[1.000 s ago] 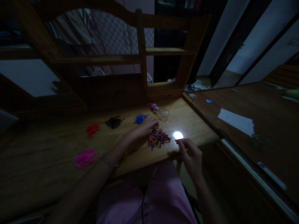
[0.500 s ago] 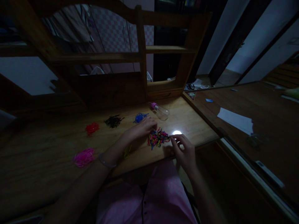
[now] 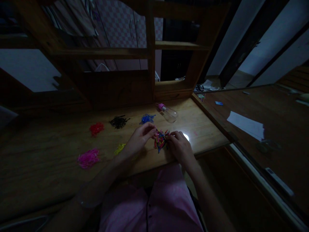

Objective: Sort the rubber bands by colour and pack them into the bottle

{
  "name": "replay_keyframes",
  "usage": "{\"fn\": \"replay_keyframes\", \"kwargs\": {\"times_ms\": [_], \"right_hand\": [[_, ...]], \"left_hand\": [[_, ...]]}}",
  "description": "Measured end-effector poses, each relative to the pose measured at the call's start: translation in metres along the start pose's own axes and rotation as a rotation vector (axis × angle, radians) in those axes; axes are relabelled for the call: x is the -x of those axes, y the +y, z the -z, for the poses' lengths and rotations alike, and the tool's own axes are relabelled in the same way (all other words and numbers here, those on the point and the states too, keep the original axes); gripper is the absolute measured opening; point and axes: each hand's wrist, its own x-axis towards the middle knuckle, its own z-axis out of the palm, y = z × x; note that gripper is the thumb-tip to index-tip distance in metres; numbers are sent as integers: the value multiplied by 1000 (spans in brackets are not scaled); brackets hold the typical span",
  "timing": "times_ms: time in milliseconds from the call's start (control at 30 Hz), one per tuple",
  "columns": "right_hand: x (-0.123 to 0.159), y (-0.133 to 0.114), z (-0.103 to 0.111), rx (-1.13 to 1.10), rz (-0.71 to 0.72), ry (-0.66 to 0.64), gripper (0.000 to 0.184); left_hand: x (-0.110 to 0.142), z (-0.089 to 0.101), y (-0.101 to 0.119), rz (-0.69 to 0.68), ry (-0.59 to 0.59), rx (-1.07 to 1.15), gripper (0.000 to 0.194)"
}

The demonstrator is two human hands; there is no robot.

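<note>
A mixed pile of colourful rubber bands (image 3: 160, 141) lies on the wooden desk, with red, blue, yellow, pink and black strands tangled together. My left hand (image 3: 142, 136) is at the pile's left edge, thumb and forefinger pinched on a band there. On the opposite side, my right hand (image 3: 181, 147) has its fingertips closed at the pile's right edge, on strands that they partly hide. Single-colour heaps lie around: blue bands (image 3: 147, 119), black bands (image 3: 118, 122), red bands (image 3: 96, 129), pink bands (image 3: 88, 158) and yellow bands (image 3: 119, 148), the last partly behind my left forearm.
A clear bulb-shaped bottle (image 3: 170, 115) with a pink cap lies behind the pile. The desk (image 3: 55, 145) has a wooden shelf frame (image 3: 151, 64) along its back. To the right, a lower brown surface holds white papers (image 3: 246, 125) and a blue card (image 3: 219, 103).
My left hand has drawn back towards me, uncovering more yellow bands. My right hand has moved in left against the mixed pile, which is now more bunched. The view has shifted slightly.
</note>
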Motion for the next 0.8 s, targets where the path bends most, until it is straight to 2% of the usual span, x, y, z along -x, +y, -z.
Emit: {"fn": "replay_keyframes", "kwargs": {"times_ms": [167,267,400,500,567,667,800], "right_hand": [[-3,1,-4,-184,-62,57,16],[-4,1,-2,-333,-113,67,15],[-7,0,5,-384,-193,90,12],[-7,1,12,-406,-254,98,8],[-6,1,17,-435,-272,69,7],[-3,0,24,-408,-218,-31,8],[-3,-3,28,-234,-96,-128,12]], "left_hand": [[43,-10,-10,249,92,486,12],[55,-17,-21,377,134,764,20],[60,-29,-24,530,243,1071,20],[63,-34,-23,567,345,1204,14],[65,-36,-24,554,379,1265,17],[70,-36,-26,536,322,1346,29],[74,-36,-24,529,218,1451,38]]}}
